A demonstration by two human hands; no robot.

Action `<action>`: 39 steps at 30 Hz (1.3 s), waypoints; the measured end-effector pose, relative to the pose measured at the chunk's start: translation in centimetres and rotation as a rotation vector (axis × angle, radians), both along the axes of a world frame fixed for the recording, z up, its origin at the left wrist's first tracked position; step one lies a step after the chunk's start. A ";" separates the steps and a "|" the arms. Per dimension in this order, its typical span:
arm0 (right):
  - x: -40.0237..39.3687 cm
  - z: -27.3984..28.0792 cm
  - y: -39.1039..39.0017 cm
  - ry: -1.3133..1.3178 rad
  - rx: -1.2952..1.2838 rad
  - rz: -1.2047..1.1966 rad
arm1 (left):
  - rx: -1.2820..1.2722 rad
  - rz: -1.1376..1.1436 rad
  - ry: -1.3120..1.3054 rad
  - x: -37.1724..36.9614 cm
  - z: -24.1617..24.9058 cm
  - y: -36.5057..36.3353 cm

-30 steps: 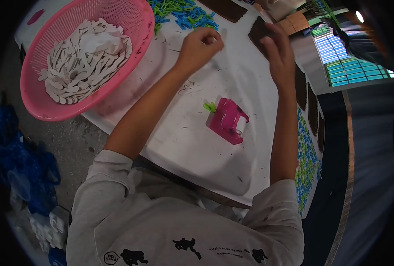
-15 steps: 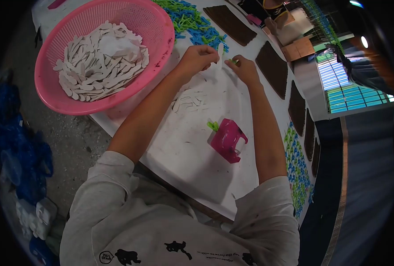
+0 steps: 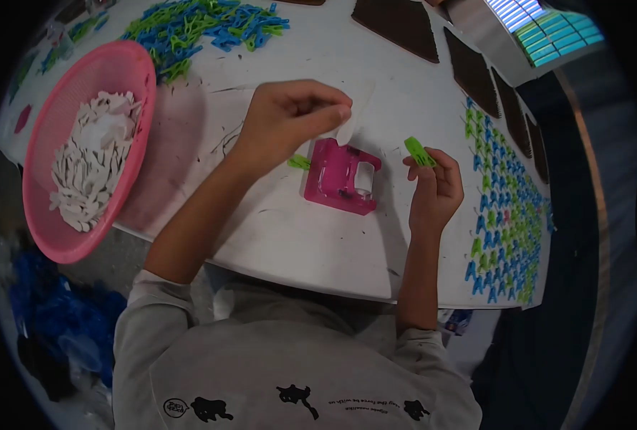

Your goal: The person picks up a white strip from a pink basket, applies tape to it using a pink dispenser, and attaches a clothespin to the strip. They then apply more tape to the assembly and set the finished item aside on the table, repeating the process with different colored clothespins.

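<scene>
My left hand (image 3: 293,122) pinches a small white flat piece with a rounded end (image 3: 345,133) between thumb and fingertips, above a magenta tape dispenser (image 3: 329,179). A white roll (image 3: 364,178) sits in the dispenser's right end. Right of it, my right hand (image 3: 436,190) is closed on a green clothespin (image 3: 420,152), held up off the table. Another green clothespin (image 3: 299,162) lies against the dispenser's left side, close under my left wrist.
A pink basket (image 3: 143,125) of white flat pieces (image 3: 89,172) stands left. Green and blue clothespins are heaped (image 3: 204,25) at the back. Rows of clothespins (image 3: 508,215) cover the right edge of the white table (image 3: 290,244). Dark brown sheets (image 3: 397,29) lie behind.
My hands have moved apart and nearer to me, the right one carrying the green clothespin to the right. The view has turned, so the basket appears farther left and the clothespin rows show fully.
</scene>
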State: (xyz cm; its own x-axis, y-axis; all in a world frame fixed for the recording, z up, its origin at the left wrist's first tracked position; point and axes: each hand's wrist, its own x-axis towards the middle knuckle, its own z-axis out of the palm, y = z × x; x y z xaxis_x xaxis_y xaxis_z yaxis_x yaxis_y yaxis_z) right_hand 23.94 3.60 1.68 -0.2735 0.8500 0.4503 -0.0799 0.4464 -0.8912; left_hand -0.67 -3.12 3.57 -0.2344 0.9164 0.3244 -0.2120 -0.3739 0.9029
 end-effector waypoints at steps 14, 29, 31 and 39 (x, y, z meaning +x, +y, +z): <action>0.6 0.1 -1.4 0.072 0.002 0.265 | 0.040 0.090 0.189 4.3 -1.5 -0.6; 0.3 -0.4 -1.5 0.038 0.017 0.309 | 0.048 0.077 0.332 4.7 -1.9 -0.5; 0.2 -0.3 -1.5 0.038 -0.004 0.311 | 0.055 0.088 0.353 4.7 -1.8 -0.6; 0.1 -0.2 -1.7 0.053 -0.048 0.322 | 0.054 0.076 0.392 4.4 -1.7 -0.8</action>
State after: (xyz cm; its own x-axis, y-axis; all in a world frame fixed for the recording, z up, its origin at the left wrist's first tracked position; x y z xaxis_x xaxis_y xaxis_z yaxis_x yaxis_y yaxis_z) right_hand 24.05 1.89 1.50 -0.5089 0.7444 0.4324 -0.2572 0.3479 -0.9016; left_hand 3.71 -3.94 1.87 -0.1495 0.8806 0.4496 0.1746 -0.4241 0.8886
